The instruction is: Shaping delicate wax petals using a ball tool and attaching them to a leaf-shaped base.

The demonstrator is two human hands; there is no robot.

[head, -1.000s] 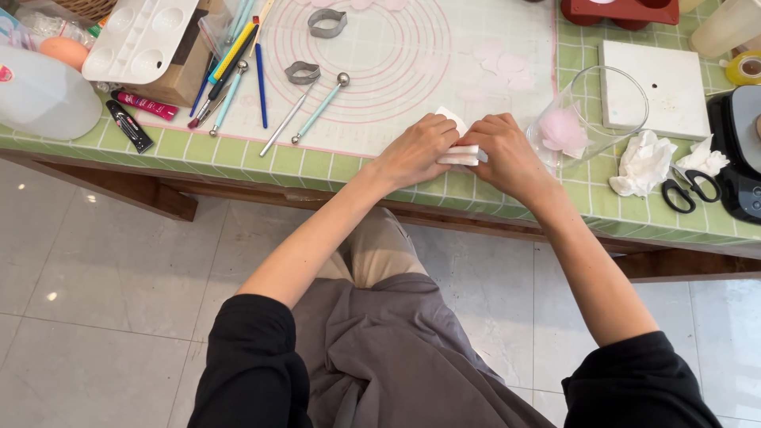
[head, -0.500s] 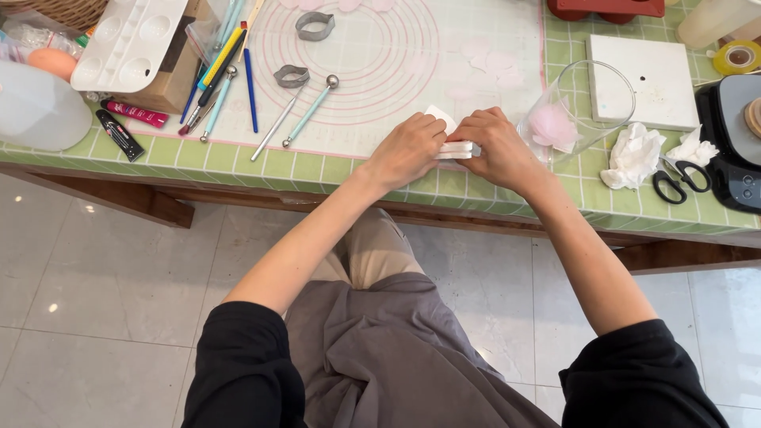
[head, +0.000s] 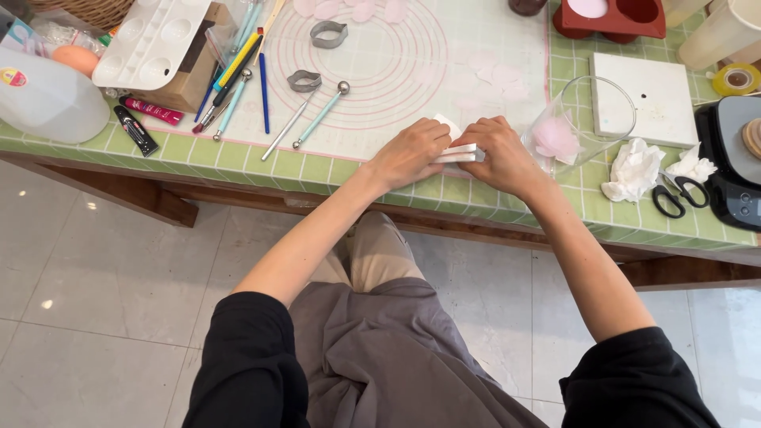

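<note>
My left hand (head: 410, 152) and my right hand (head: 502, 155) meet near the front edge of a translucent mat (head: 380, 71) printed with pink circles. Between their fingertips they pinch a small flat white block (head: 458, 152), which looks like two thin white pieces pressed together. What lies inside the block is hidden by my fingers. Pale pink petal shapes (head: 491, 75) lie on the mat beyond my hands.
Two ball-tipped tools (head: 317, 117), metal cutters (head: 327, 33), pens, a white palette (head: 151, 41) and a plastic jug (head: 43, 99) sit left. Right: a glass (head: 583, 119) with pink material, a white square board (head: 654, 99), crumpled tissues (head: 634, 170), scissors (head: 678, 194), a scale (head: 737, 166), tape, a red mould.
Both hands stay pressed together on the white block in the same spot on the mat. The camera has tilted a little, so the table sits slightly lower in view.
</note>
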